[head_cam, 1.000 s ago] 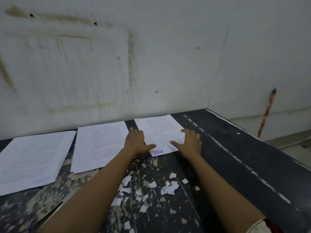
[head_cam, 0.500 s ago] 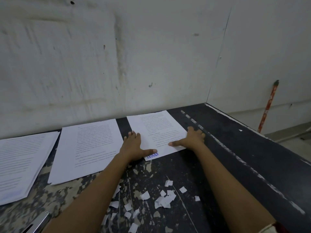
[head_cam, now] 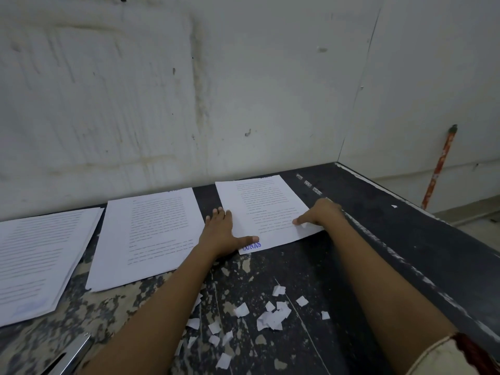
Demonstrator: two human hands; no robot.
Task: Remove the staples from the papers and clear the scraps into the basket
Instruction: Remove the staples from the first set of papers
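Three stacks of printed white paper lie in a row along the wall on a dark, worn table. My left hand (head_cam: pixel 221 234) lies flat with fingers spread on the left edge of the right stack (head_cam: pixel 266 209), its thumb above a blue stamp. My right hand (head_cam: pixel 319 213) presses on that stack's right edge, with the thumb on the page. The middle stack (head_cam: pixel 151 236) and the left stack (head_cam: pixel 35 263) lie untouched. Several small torn white scraps (head_cam: pixel 270 316) are scattered on the table between my forearms. No basket is in view.
A metal tool (head_cam: pixel 71 355), partly cut off, lies at the bottom left. The table's right edge (head_cam: pixel 405 201) runs diagonally, with floor beyond. An orange stick (head_cam: pixel 439 166) leans on the right wall. A stained white wall stands close behind the papers.
My right hand slid to the right edge of the right stack and its thumb now presses the page. My left hand stays on the left edge. The camera view shifted slightly.
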